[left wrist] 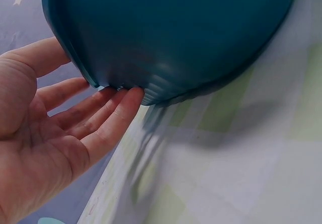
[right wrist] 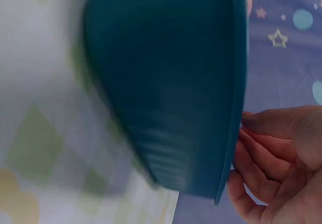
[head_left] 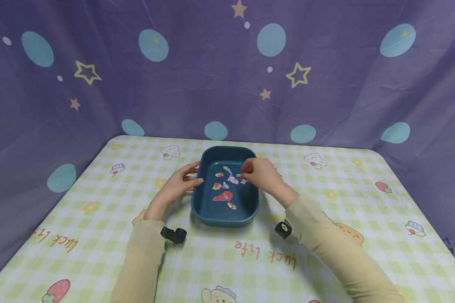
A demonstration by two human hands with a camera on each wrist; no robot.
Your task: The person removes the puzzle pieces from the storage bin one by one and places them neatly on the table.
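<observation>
A dark teal rectangular tub (head_left: 225,224) with rounded corners stands on the table. Several small, flat, brightly coloured pieces lie scattered on its floor, among them a red and purple piece (head_left: 223,196) and a pink piece (head_left: 233,179). My left hand (head_left: 180,183) holds the tub's left side, thumb at the rim and fingers (left wrist: 113,126) against the outer wall. Over the tub's right rim reaches my right hand (head_left: 263,173), its bent fingers and thumb close together just above the pieces at that side. Whether a piece is between those fingertips cannot be seen; the rim hides them in the right wrist view.
A green and white checked cloth (head_left: 98,235) with cartoon prints covers the table. Behind it hangs a purple curtain (head_left: 212,75) with stars and blue ovals. A black wrist device (head_left: 173,235) sits at the left cuff, another black device (head_left: 283,229) at the right.
</observation>
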